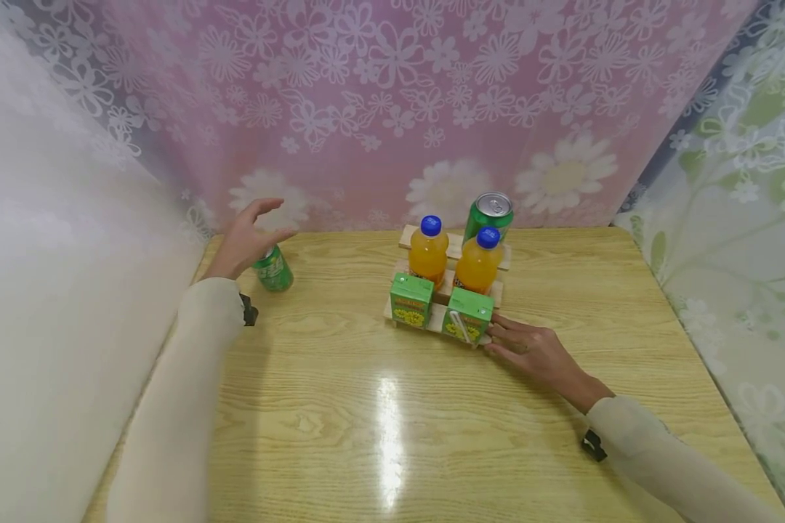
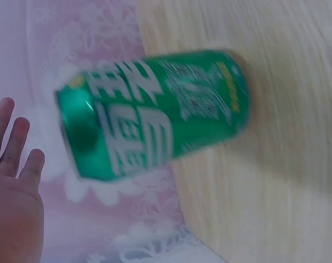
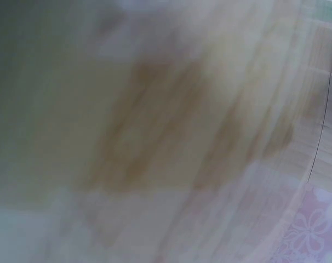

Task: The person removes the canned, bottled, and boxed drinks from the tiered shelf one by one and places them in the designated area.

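Note:
A green soda can (image 1: 275, 272) stands upright at the table's left. Just above and beside it is my left hand (image 1: 245, 240), thumb and fingers spread apart. The left wrist view shows the same soda can (image 2: 160, 112) with clear space between it and the fingers (image 2: 12, 142). Right of centre is a stepped wooden rack (image 1: 435, 319). It bears two green juice boxes (image 1: 411, 301) in front, two orange drink bottles (image 1: 428, 254) behind them, and another green can (image 1: 493, 211) at the back. My right hand (image 1: 536, 352) holds the rack's front right end between thumb and fingers.
A pale wood-grain table (image 1: 340, 407) lies under everything. Pink floral cloth (image 1: 366, 109) hangs behind it, with pale cloth walls on both sides. Glare streaks the table's middle. The right wrist view is mostly blurred, with part of the wooden rack (image 3: 325, 131) at its right edge.

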A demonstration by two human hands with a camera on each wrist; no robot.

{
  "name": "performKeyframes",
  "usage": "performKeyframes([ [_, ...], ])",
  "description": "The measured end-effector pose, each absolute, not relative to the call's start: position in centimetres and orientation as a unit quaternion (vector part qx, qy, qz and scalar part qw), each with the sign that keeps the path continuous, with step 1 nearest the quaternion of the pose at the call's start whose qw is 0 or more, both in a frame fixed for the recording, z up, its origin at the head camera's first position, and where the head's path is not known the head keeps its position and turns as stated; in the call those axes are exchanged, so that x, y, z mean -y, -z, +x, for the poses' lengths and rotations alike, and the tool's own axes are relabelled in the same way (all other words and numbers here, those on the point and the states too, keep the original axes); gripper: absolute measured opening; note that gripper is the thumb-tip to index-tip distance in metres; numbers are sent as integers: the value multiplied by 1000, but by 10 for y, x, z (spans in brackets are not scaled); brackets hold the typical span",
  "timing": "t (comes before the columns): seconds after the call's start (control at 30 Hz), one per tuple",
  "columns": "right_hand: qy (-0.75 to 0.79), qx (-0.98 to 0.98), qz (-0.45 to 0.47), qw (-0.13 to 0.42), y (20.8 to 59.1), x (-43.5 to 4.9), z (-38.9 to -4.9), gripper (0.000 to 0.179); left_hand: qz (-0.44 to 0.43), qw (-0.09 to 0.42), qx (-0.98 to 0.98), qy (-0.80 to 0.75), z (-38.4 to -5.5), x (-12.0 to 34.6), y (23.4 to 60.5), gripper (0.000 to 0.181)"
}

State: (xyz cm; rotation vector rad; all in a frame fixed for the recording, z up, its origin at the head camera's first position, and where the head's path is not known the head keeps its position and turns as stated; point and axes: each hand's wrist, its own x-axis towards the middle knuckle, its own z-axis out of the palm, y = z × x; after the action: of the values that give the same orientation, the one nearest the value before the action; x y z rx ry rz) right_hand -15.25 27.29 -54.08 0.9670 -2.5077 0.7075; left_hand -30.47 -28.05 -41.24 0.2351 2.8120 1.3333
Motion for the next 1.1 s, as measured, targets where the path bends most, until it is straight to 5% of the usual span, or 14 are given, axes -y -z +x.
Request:
performKeyframes([
  [1.1, -254, 881, 349, 192, 539, -272, -153, 46, 243, 24, -871, -427, -345, 133, 371, 81],
])
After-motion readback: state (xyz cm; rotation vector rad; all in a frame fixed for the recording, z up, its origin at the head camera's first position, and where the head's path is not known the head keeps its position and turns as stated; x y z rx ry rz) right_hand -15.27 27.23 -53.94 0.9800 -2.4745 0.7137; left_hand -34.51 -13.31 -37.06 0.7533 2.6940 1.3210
